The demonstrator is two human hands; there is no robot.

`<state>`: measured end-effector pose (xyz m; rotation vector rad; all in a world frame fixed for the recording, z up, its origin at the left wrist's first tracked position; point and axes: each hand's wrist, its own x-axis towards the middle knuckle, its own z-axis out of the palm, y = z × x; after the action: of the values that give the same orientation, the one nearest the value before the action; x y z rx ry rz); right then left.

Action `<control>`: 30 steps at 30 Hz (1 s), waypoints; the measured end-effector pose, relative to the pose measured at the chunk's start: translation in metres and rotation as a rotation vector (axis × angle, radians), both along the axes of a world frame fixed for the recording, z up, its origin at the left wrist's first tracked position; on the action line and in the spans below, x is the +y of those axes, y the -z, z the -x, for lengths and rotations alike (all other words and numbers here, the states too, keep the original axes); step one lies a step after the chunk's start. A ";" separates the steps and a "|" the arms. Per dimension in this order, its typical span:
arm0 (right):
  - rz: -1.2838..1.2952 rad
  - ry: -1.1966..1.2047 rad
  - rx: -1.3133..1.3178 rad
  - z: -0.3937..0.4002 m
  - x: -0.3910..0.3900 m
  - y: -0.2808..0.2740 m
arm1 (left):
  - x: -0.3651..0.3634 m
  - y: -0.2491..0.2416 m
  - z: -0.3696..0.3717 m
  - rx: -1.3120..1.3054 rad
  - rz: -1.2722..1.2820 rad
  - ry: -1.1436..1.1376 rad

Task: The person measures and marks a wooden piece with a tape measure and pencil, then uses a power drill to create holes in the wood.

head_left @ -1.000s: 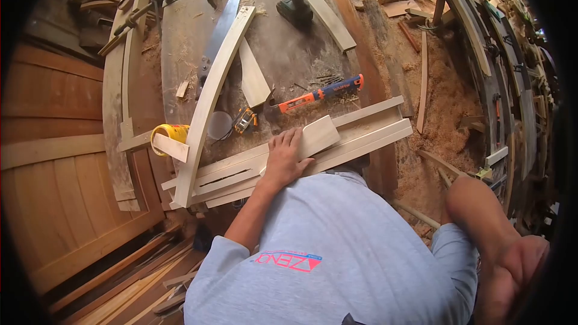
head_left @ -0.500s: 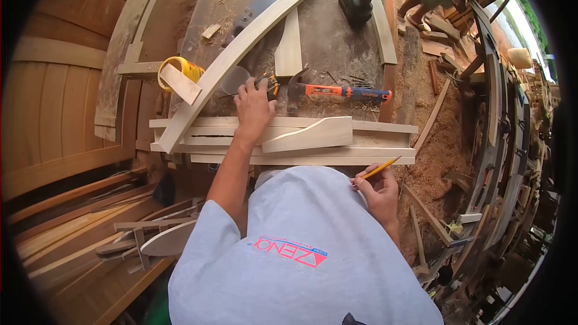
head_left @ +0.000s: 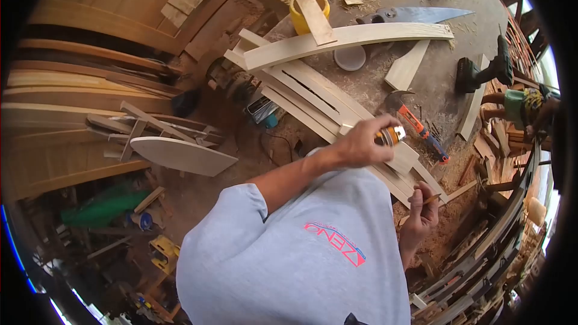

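Wooden slats at bench edge; left hand grip clamped on tape measure; right hand pinches pencil.

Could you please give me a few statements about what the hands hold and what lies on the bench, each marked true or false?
1. The left hand holds a tape measure. True.
2. The right hand holds a hammer. False: it holds a pencil; the hammer lies on the bench.
3. A wood scrap rests across the yellow cup. True.
4. The handsaw hangs on a wall. False: it lies on the bench.
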<state>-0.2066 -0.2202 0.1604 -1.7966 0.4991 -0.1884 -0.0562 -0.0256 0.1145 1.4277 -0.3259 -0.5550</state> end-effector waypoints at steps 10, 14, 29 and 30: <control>0.192 -0.520 0.440 -0.039 0.024 -0.010 | 0.000 -0.002 0.088 -0.188 -0.435 0.158; 0.135 -0.590 0.502 -0.035 0.013 -0.006 | 0.015 -0.009 0.095 -0.111 -0.605 0.203; 0.028 -0.014 0.281 -0.003 -0.155 0.023 | 0.040 -0.012 0.069 -0.545 -1.091 0.018; -0.045 0.026 0.306 0.005 -0.148 0.032 | 0.038 -0.012 0.064 -0.579 -1.112 0.030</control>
<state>-0.2117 -0.3685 0.1280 -1.7840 0.7375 0.0823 -0.1201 0.0120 0.1260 2.6760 -0.5316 -0.3204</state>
